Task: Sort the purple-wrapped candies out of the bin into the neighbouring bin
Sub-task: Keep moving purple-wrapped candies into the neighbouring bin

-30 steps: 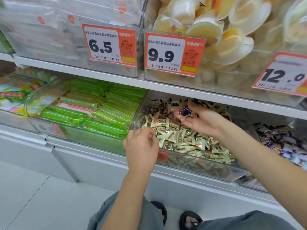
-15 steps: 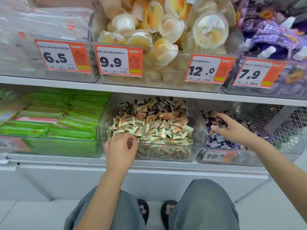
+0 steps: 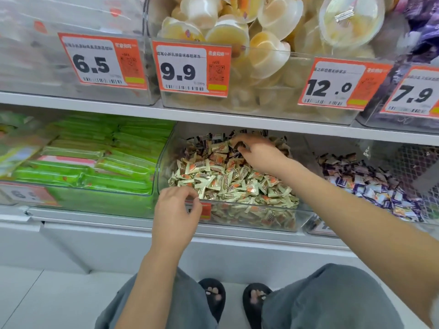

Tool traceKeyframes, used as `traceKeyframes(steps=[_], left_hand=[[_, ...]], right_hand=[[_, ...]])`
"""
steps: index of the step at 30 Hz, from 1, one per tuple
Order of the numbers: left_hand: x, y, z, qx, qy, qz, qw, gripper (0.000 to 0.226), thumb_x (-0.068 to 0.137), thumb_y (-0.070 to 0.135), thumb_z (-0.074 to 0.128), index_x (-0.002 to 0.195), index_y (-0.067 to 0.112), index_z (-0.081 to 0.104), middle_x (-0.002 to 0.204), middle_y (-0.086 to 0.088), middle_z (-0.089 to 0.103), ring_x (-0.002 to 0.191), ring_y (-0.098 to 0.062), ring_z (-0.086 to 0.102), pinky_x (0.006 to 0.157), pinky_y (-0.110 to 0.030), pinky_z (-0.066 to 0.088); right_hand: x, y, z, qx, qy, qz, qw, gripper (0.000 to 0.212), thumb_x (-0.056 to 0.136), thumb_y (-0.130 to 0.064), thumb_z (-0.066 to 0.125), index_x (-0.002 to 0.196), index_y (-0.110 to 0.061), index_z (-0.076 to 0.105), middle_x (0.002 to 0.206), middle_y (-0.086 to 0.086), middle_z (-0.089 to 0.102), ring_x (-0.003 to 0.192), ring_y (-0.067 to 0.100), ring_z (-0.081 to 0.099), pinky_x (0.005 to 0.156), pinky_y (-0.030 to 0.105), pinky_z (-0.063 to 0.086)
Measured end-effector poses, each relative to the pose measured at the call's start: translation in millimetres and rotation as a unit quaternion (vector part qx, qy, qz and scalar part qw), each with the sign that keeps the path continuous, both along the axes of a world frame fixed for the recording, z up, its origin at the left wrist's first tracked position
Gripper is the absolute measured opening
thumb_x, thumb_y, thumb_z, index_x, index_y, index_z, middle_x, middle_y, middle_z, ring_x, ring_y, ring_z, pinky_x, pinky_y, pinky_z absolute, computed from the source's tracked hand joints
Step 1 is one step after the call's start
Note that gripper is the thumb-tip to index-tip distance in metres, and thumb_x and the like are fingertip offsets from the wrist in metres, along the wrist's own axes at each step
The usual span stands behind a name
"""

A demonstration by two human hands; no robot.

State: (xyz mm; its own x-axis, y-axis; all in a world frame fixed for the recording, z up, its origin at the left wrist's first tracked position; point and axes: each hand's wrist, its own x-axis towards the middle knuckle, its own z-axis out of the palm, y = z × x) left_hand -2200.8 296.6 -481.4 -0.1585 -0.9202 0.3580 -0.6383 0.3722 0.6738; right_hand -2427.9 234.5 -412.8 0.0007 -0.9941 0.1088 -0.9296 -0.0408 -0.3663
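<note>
A clear middle bin [image 3: 163, 172] on the lower shelf holds a heap of cream-and-orange wrapped candies [image 3: 228, 184]. A few darker purple-wrapped candies [image 3: 202, 139] lie along its back. My right hand [image 3: 257, 155] reaches into the back of this bin, fingers spread, tips down among the wrappers. I cannot see anything held in it. My left hand [image 3: 177, 208] rests at the bin's front rim with fingers curled shut. The neighbouring bin [image 3: 317, 225] to the right holds purple-wrapped candies [image 3: 370, 185].
A bin of green packets [image 3: 99, 167] stands to the left. The white shelf [image 3: 237, 117] above hangs low over the bins and carries jelly cups [image 3: 261, 43] and orange price tags [image 3: 191, 70]. My knees and sandalled feet [image 3: 213, 298] are below.
My right hand went from the middle bin with purple candies to the right bin, then came back to the rear of the middle bin. My left hand stayed at the front rim.
</note>
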Motion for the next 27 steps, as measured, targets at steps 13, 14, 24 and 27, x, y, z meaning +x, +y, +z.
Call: traceKeyframes(steps=[13,14,24,27], left_hand=[[-9.7,-21.4,7.4,0.020,-0.012,-0.128,0.991,0.009,0.086,0.021,0.060,0.078,0.022,0.063,0.075,0.013,0.060,0.083,-0.014,0.052,0.078,-0.040,0.044],[-9.2,-22.2,6.6,0.019,-0.010,-0.128,0.992,0.009,0.086,0.022,0.060,0.077,0.022,0.063,0.075,0.012,0.060,0.083,-0.014,0.052,0.078,-0.039,0.044],[-10.9,-21.8,5.7,0.017,-0.015,-0.111,0.994,0.013,0.085,0.027,0.055,0.076,0.023,0.063,0.073,0.013,0.061,0.080,-0.012,0.050,0.077,-0.035,0.042],[-14.4,-22.4,5.6,0.006,-0.024,-0.098,0.995,0.012,0.085,0.025,0.057,0.075,0.023,0.062,0.071,0.013,0.059,0.079,-0.010,0.048,0.075,-0.031,0.038]], right_hand=[[25.7,-148.2,-59.7,0.046,0.004,0.038,0.998,0.047,0.093,-0.048,0.051,0.125,-0.014,0.052,0.126,0.008,0.057,0.114,0.027,0.055,0.094,0.036,0.044],[30.5,-153.2,-61.1,0.054,0.013,0.050,0.997,0.046,0.093,-0.048,0.050,0.125,-0.015,0.052,0.127,0.008,0.057,0.115,0.027,0.054,0.092,0.033,0.043],[49.3,-173.3,-74.8,0.090,0.054,0.072,0.992,0.045,0.088,-0.038,0.064,0.126,-0.015,0.056,0.131,0.008,0.056,0.117,0.028,0.053,0.088,0.031,0.040],[44.9,-163.0,-73.2,0.052,-0.058,0.078,0.994,0.044,0.085,-0.032,0.069,0.124,-0.014,0.059,0.128,0.006,0.058,0.117,0.025,0.053,0.086,0.025,0.037]])
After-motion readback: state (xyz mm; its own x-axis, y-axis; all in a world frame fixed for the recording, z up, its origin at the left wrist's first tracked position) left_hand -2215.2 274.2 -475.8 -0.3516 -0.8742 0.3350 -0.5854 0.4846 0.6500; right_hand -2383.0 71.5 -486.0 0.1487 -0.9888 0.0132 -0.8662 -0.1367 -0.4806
